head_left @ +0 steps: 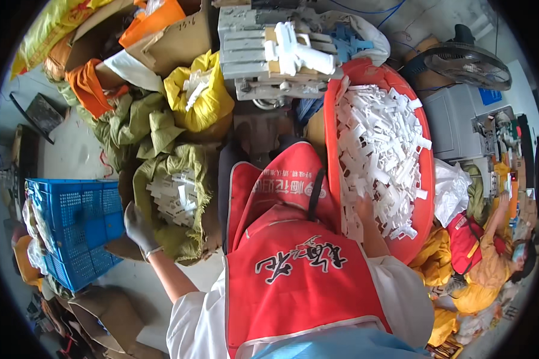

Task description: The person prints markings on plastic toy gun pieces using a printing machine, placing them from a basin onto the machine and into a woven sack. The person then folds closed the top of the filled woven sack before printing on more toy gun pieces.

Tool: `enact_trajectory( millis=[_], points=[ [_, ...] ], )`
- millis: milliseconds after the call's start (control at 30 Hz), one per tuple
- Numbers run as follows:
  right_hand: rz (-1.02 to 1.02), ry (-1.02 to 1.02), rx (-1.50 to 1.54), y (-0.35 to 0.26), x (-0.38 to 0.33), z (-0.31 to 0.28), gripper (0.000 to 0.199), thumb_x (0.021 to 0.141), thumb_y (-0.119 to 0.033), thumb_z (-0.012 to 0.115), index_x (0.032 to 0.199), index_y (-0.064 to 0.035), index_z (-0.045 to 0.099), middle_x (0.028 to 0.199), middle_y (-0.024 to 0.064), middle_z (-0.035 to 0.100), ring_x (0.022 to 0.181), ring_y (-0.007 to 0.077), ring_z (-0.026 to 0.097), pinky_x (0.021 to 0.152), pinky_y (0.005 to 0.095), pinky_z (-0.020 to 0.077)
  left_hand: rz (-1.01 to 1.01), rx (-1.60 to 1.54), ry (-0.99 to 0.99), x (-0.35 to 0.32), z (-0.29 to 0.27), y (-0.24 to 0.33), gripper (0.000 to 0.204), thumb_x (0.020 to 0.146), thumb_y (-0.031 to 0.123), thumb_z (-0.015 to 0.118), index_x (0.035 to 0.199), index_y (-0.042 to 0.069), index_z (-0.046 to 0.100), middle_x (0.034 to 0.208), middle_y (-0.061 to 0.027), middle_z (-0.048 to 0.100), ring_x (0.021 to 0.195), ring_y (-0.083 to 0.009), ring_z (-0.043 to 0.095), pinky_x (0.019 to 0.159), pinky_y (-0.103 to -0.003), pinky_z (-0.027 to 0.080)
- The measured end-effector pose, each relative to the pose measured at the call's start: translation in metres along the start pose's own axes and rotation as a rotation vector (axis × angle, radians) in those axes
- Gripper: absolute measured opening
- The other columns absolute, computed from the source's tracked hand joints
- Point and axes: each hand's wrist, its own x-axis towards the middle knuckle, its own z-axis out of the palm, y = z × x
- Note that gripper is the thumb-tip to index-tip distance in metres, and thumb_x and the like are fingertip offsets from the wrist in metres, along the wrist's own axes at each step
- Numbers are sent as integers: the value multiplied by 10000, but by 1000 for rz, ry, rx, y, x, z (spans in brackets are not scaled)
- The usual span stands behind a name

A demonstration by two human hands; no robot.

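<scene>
Gloved left hand [140, 228] at left edge of olive woven sack [191, 244]; finger closure unclear. White plastic parts [175, 198] in sack, right of those fingers. Blue plastic crate [81, 218] to their left. Right hand [365, 209] inside red tub [426, 173]; white plastic mouldings [380, 143] around and beyond fingers, grip cannot be told.

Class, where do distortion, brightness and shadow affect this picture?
In the head view, black corners frame a round fisheye image; near its rim, the crate looks skewed and the co-worker leans sideways. In the head view, many white parts in the tub look pale with little surface detail, while shadow darkens the space below the machine.
</scene>
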Motion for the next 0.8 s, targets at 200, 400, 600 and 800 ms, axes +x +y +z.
enact_trajectory(
  millis=[200, 400, 600, 800],
  points=[
    [109, 121, 384, 27, 23, -9, 443, 1009, -337, 511, 1277, 15, 529, 1070, 188, 642, 961, 243, 638, 780, 413, 521, 608, -164, -259, 28, 79, 210, 195, 919, 52, 644, 1096, 2, 708, 1102, -149, 719, 1008, -289, 695, 902, -345, 538],
    [450, -57, 1399, -1, 13, -40, 364, 1008, -363, 493, 1268, -116, 561, 1038, 65, 636, 861, 164, 594, 720, 345, 497, 740, -338, -452, -1, 124, 305, 209, 892, 27, 631, 1085, 15, 710, 1089, -152, 715, 1025, -304, 678, 906, -369, 525],
    [433, -222, 1811, -33, -10, -50, 333, 1017, -327, 440, 1238, -104, 550, 1011, 62, 627, 760, 156, 540, 641, 327, 443, 664, -272, -544, -41, 128, 288, 182, 910, 30, 621, 1068, 4, 708, 1064, -152, 721, 987, -277, 698, 873, -350, 537],
    [378, -125, 1908, -70, 21, -47, 323, 1031, -395, 493, 1182, -119, 566, 929, 43, 589, 767, 178, 534, 672, 309, 438, 603, -213, -506, -72, 117, 241, 213, 910, 156, 608, 1062, 46, 708, 1070, -160, 709, 1012, -347, 658, 885, -418, 525]
  ],
)
